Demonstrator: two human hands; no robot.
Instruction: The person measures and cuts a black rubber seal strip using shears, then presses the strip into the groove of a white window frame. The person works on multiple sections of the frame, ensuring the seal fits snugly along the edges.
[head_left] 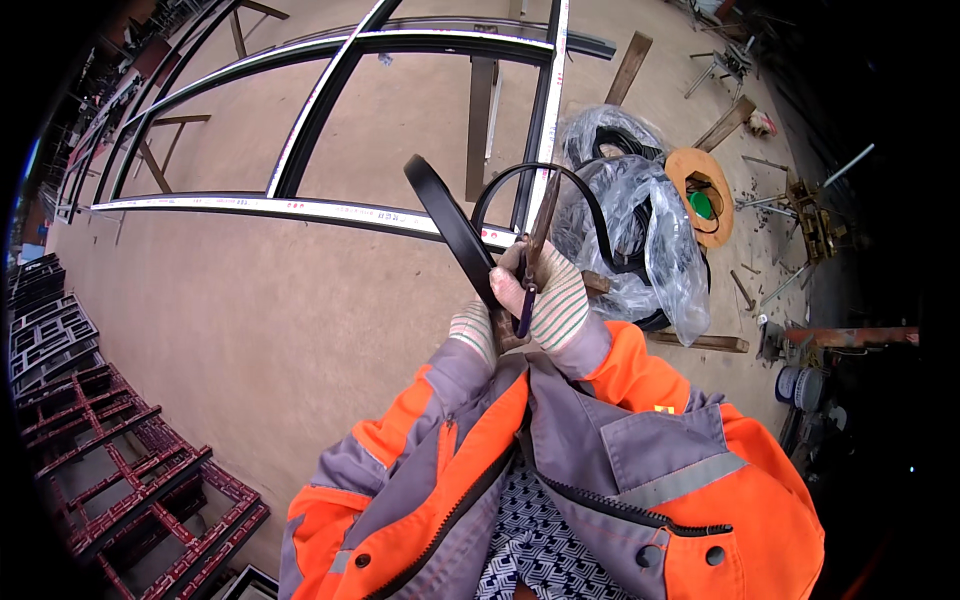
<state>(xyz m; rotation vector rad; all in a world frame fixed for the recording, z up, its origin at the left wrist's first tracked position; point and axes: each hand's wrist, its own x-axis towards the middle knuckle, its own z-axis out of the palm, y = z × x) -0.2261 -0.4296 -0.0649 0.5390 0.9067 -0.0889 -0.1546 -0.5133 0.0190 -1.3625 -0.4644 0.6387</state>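
Note:
My two gloved hands are close together in front of my chest. The right hand [560, 305], in a white glove with green stripes, is closed around a pair of scissors [544, 222]. Its worn blades point up and away, and a dark handle loop hangs below the fingers. My left hand [473, 327], in a matching glove, is closed at the lower end of a flat black rubber strip [447, 222]; its fingertips are partly hidden. The strip rises in a bend to the left, and a thinner length arches behind the scissors toward the plastic-wrapped coils at right.
A large black-and-white metal frame [345, 213] rests on supports ahead. Clear plastic bags with black coils [620, 225] lie to the right, beside an orange-brown ring [690, 165]. Dark red frames [150, 475] are stacked at lower left. Wooden pieces [628, 68] and metal stands [805, 215] are at right.

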